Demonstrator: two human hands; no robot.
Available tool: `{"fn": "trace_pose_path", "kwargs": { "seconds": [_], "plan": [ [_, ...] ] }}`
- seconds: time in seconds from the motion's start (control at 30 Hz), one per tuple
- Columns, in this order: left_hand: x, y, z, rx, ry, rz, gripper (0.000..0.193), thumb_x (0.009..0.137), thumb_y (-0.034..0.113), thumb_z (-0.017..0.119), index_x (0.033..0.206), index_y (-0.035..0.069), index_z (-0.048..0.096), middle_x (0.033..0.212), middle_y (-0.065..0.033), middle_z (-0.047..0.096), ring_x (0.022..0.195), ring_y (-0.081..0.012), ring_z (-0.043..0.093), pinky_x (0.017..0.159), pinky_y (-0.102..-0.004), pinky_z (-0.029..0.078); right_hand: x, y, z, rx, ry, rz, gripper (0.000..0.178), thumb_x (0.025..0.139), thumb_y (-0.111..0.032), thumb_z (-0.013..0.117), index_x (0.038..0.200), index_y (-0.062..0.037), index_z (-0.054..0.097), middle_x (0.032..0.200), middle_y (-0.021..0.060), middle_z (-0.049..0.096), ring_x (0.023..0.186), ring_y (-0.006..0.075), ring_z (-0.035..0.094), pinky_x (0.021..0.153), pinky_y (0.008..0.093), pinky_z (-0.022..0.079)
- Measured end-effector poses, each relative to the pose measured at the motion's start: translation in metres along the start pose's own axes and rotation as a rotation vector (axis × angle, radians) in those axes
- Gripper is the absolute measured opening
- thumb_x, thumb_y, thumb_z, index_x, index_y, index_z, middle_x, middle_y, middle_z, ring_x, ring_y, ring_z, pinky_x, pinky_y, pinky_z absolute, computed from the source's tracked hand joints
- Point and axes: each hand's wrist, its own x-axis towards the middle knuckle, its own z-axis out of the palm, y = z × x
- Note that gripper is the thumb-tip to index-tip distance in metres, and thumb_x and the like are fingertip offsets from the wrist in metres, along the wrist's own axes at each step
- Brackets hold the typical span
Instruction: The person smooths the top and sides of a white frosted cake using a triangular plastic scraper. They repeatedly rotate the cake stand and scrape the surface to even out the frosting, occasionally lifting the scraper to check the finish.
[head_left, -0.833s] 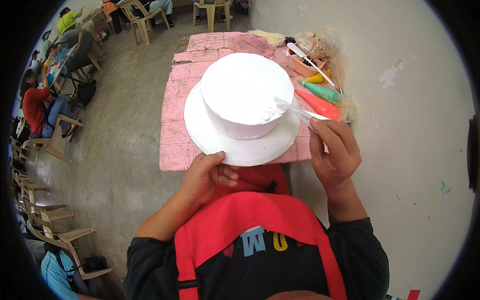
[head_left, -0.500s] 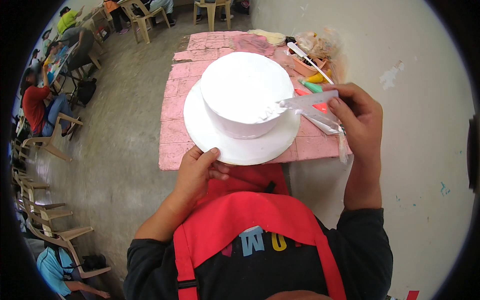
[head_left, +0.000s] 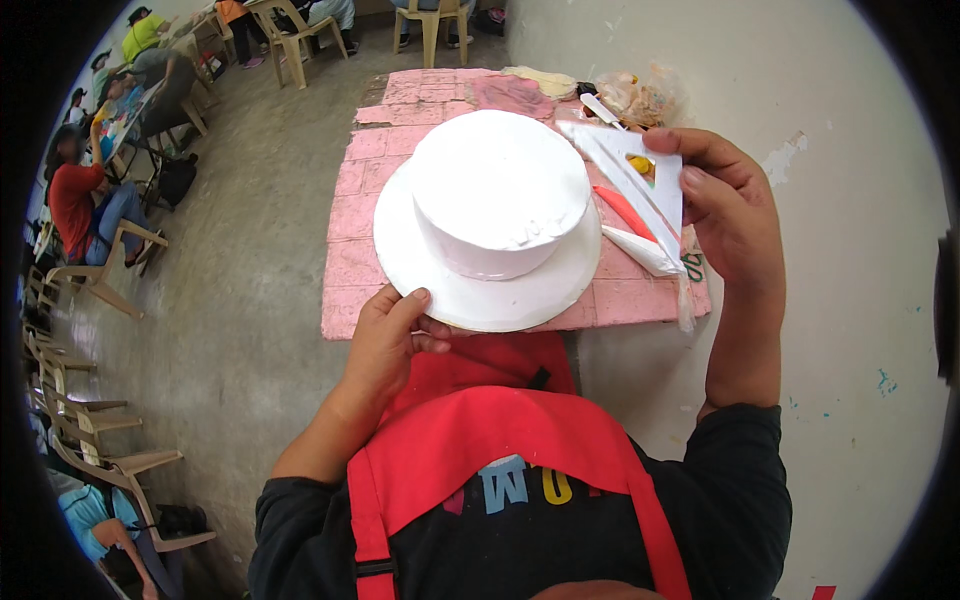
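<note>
A round cake covered in smooth white icing stands on a white round cake board. Small rough bits of icing show at the right front of its top edge. My left hand grips the near left rim of the board, thumb on top and fingers curled below. Held up right of the cake is a triangular set square with a cut-out middle and white icing along its long edge. My right hand pinches it by its right side between thumb and fingers. Its left corner looks apart from the cake.
On the pink table, a red piping bag and a white piping bag lie right of the cake. A pink cloth and crumpled plastic are at the back. A wall stands close on the right.
My right hand has lifted the set square off the cake's top edge, away to the right, and turned it more upright. My left hand stays on the board's rim.
</note>
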Motion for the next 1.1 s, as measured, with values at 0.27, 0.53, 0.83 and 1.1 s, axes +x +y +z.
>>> {"fn": "trace_pose_path", "kwargs": {
  "seconds": [0.27,0.53,0.83,1.1],
  "plan": [
    [0.001,0.003,0.004,0.008,-0.014,0.007,0.022,0.092,0.017,0.052,0.104,-0.002,0.053,0.083,-0.0103,0.062,0.067,-0.0149,0.062,0.054,-0.0252,0.054,0.019,-0.031,-0.005,-0.348,-0.099,-0.396,0.021,0.081,0.004,0.059,0.102,0.0023,0.064,0.101,0.0085,0.065,0.087,0.0135,0.062,0.080,0.0262,0.048],
    [0.001,0.000,0.002,0.025,-0.009,0.011,0.024,0.091,0.019,0.052,0.105,0.000,0.052,0.083,-0.0091,0.062,0.066,-0.0143,0.061,0.052,-0.0255,0.053,0.048,-0.054,0.015,-0.678,-0.335,-0.207,0.013,0.078,-0.001,0.066,0.090,0.0018,0.062,0.085,0.0021,0.057,0.076,0.0068,0.052,0.068,0.0218,0.044],
    [0.002,-0.003,-0.001,0.021,-0.013,0.026,0.023,0.092,0.020,0.053,0.104,0.000,0.054,0.084,-0.0085,0.062,0.065,-0.0141,0.061,0.053,-0.0255,0.054,0.070,-0.032,0.050,-0.599,-0.584,-0.160,0.021,0.067,-0.002,0.076,0.085,0.0007,0.066,0.071,-0.0002,0.060,0.067,0.0071,0.054,0.065,0.0221,0.045],
    [0.003,-0.003,0.001,0.029,-0.010,0.031,0.024,0.092,0.020,0.053,0.104,0.000,0.054,0.085,-0.0088,0.062,0.065,-0.0140,0.062,0.054,-0.0255,0.054,0.084,-0.011,0.066,-0.573,-0.658,-0.168,0.022,0.069,-0.008,0.077,0.087,0.0019,0.069,0.073,0.0038,0.066,0.067,0.0086,0.059,0.065,0.0235,0.047]
  ]
}}
